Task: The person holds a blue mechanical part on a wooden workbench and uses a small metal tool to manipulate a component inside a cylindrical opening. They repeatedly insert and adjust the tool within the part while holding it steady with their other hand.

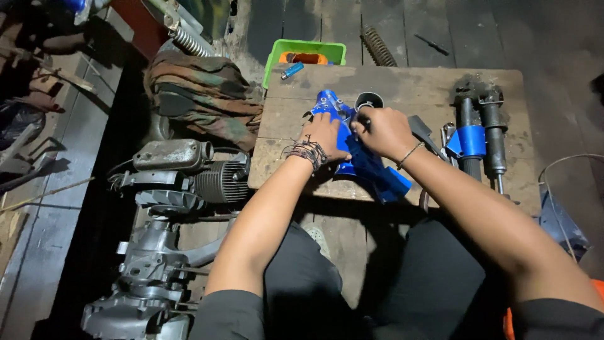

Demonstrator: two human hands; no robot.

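1. The blue painted metal part (368, 165) is laid on the wooden board (402, 82), near the board's centre and running toward 5 o'clock; a dark open tube end (369, 99) is seen at its 12 o'clock tip.
2. Progress is judged as mid-way: the part is already off any larger assembly and rests flat; work at its upper end is in hand; how much is left cannot be told, as the fingers cover the spot.
3. The left hand (324, 135) is pressed on the part's 9 o'clock side, fingers curled partly around it in a steadying grasp; thread bracelets (308, 153) are worn at the wrist.
4. The right hand (385, 131) is closed at the part's upper end beside the tube opening, fingertips pinched together; whether a small item is pinched cannot be told.
5. At 3 o'clock a pair of dark shock tubes with a blue clamp (476, 135) is laid on the board; at 12 o'clock a green tray (303, 48) is set; at 8 o'clock a grey engine block (173, 182) lies on the floor.
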